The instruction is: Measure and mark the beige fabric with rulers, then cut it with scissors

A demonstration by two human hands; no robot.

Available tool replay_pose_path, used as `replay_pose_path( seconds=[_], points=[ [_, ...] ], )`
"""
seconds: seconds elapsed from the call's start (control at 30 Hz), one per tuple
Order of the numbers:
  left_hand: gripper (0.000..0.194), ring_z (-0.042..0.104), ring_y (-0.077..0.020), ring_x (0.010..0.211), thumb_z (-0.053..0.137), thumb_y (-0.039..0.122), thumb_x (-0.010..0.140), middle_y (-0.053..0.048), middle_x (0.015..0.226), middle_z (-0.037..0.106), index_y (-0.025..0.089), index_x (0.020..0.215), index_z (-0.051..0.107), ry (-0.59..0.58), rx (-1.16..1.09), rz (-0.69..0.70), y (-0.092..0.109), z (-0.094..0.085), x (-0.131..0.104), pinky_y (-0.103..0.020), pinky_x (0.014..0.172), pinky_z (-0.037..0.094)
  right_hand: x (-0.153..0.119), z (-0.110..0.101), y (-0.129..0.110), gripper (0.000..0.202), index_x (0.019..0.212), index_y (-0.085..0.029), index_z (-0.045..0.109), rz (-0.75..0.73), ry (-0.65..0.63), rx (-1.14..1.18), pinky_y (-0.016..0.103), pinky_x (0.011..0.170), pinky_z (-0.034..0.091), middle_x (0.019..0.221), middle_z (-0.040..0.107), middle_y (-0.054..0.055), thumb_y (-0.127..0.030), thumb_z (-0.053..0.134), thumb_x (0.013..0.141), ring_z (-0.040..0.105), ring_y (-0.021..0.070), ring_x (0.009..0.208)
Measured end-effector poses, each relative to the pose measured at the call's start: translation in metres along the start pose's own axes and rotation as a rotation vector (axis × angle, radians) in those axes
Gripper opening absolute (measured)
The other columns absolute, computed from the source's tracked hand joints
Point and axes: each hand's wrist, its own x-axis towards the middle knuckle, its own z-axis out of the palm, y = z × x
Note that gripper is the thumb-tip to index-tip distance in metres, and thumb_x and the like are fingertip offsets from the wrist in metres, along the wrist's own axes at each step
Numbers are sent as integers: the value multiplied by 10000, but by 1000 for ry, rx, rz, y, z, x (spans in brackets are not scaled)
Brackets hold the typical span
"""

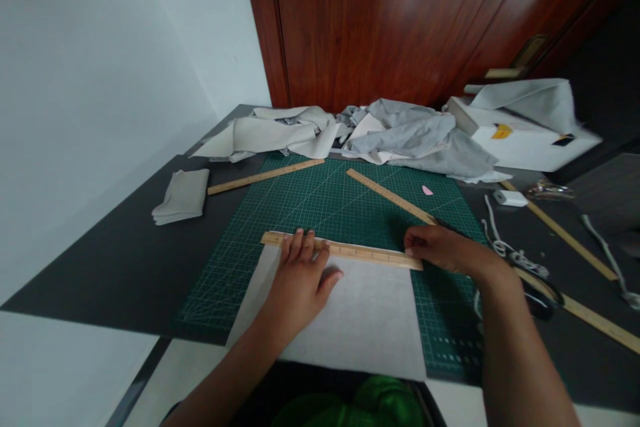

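Observation:
A light grey cloth piece [360, 320] lies flat on the green cutting mat [310, 200], its near edge at the table's front. Across the cloth's far edge runs a wooden ruler [367, 253]. My left hand [301, 280] presses on the ruler's left part, fingers spread and thumb resting on the cloth. At the ruler's right end, my right hand [435, 247] has its fingers bent together by the cloth's far right corner; what they pinch, if anything, is hidden.
Other wooden rulers [265, 177] lie on the mat and table. Crumpled grey fabric [410, 130] and a white box [525, 137] line the back. Folded cloth [183, 195] sits left; black scissors [540, 300], a white adapter [510, 198] and cords are right.

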Motion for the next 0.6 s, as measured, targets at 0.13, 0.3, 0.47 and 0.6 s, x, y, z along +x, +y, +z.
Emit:
replay_pose_path(
  seconds=[0.13,0.3,0.47,0.6],
  points=[
    [475,417,-437,1500,583,498,1026,-208,1512,571,157,1350,650,-8,15,2,1,-1,0,-662,1222,330,1,0,0,94,836,-239,667,16,2,16,306,632,429,737,656,-2,-259,667,745,599,205,717],
    [445,419,-454,1493,605,472,1017,-225,1504,569,147,1314,667,-16,21,-3,2,-2,0,-667,1215,336,-1,0,0,160,888,-240,660,20,-14,51,311,647,449,750,660,-4,-237,681,729,616,210,729],
    [485,417,-439,1496,605,487,1014,-210,1519,561,158,1369,633,4,23,-5,1,1,0,-665,1212,342,2,2,-2,93,838,-242,661,-3,24,-31,309,618,411,745,662,0,-334,669,824,600,204,711],
    [488,407,-435,1505,585,474,1025,-207,1534,551,165,1401,617,13,28,10,0,4,-1,-664,1211,344,6,7,-2,110,776,-242,644,-10,79,-87,302,625,396,721,658,-5,-316,656,856,597,194,709]
  ],
)
